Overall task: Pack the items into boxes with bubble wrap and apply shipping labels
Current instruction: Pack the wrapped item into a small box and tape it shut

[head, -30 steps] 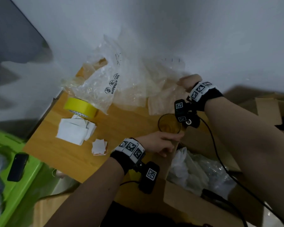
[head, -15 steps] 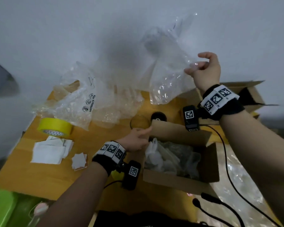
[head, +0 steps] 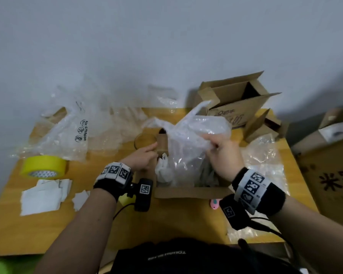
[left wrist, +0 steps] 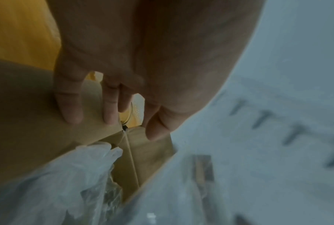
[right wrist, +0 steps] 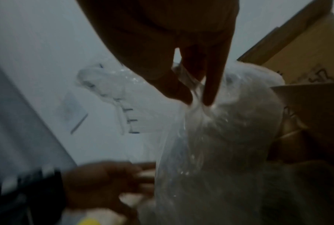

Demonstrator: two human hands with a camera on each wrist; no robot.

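A clear, crinkled sheet of bubble wrap (head: 194,139) rises out of the open cardboard box (head: 190,191) at the middle of the worktop (head: 166,220), its long axis near upright with the top leaning away toward the wall. The right hand (head: 223,157) pinches its upper part between thumb and fingers (right wrist: 210,85). The left hand (head: 141,158) lies with straight fingers (left wrist: 70,105) on the box's left flap, holding nothing. White plastic packing (head: 162,171) sits inside the box
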